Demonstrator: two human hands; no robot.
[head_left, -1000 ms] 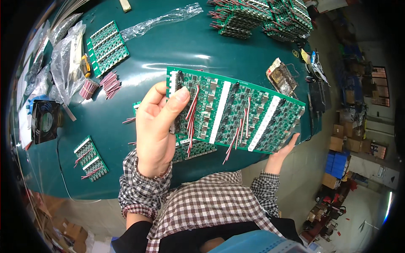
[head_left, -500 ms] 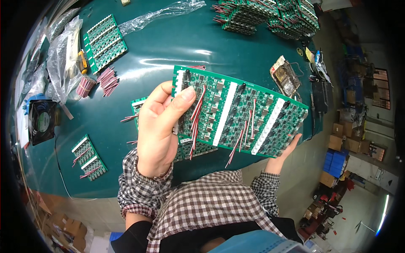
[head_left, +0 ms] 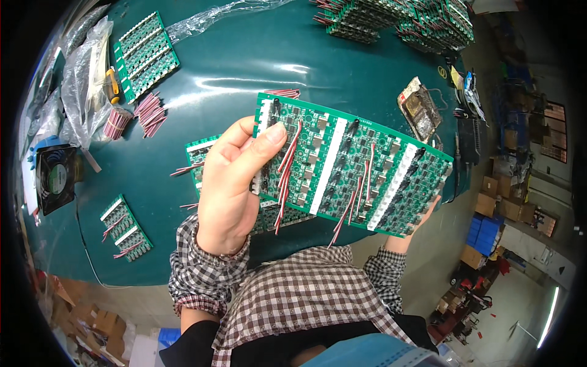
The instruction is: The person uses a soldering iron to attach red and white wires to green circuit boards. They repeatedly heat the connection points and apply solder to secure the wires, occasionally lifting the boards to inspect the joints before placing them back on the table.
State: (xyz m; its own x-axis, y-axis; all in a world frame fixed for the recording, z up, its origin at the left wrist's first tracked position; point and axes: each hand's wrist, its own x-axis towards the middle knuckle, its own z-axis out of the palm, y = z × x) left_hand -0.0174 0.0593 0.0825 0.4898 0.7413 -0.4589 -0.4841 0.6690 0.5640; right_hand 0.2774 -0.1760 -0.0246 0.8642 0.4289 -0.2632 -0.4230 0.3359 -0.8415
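Observation:
A green circuit board panel (head_left: 351,165) with white strips, small dark parts and several red-and-white wires hangs tilted above the table. My left hand (head_left: 229,180) pinches its left edge, thumb on top and fingers behind. At the lower right corner my right hand (head_left: 422,221) supports it from behind, with most of its fingers hidden. Beneath, partly covered by my left hand and the held panel, another circuit board (head_left: 199,153) with wires lies on the table. A smaller board piece (head_left: 126,228) with wires rests to the left.
On the green table (head_left: 226,61), stacked wired boards (head_left: 367,21) stand at the far right. A single board (head_left: 147,56), wire bundles (head_left: 117,123), a yellow-handled tool (head_left: 112,85), plastic bags (head_left: 87,79) and a black fan (head_left: 56,177) lie left. A worn metal box (head_left: 419,110) sits right.
The held panel has shifted slightly right, its right end a little lower. Both hands keep their hold. The table's left-side things appear slightly farther left in the view.

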